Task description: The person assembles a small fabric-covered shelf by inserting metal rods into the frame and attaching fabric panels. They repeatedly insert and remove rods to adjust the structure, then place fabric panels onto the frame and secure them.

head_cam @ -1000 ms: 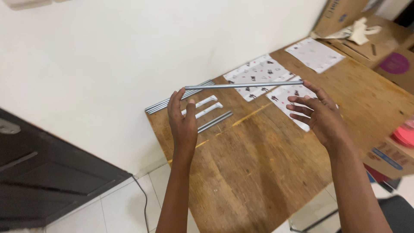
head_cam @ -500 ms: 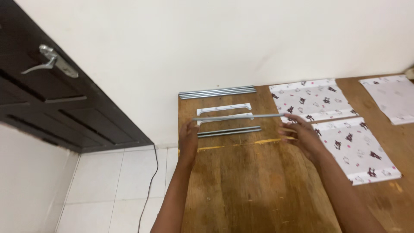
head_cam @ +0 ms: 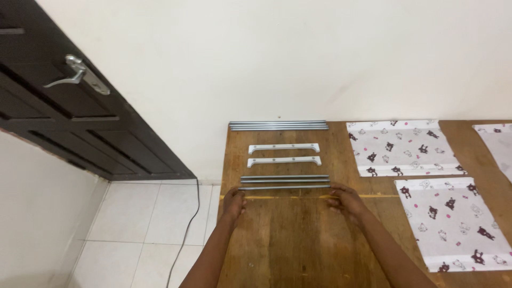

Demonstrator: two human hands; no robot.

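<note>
Fingers of the left hand (head_cam: 233, 201) and right hand (head_cam: 345, 198) are pinched on the two ends of a thin metal rod (head_cam: 284, 187), held at the wooden table (head_cam: 298, 245) just beside two like rods (head_cam: 284, 178). Sorting seems well advanced: white brackets (head_cam: 284, 153) and a rod bundle (head_cam: 279, 126) are laid in rows; release is judged outstanding.

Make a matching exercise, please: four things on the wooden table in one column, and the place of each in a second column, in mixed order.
Things:
1. rod bundle
2. white brackets
3. nearest rod
4. printed fabric panels

Places:
A. between both hands, left hand and right hand
B. right part of the table
C. at the wall edge
D. between the rod groups

Pairs: 1-C, 2-D, 3-A, 4-B
</note>
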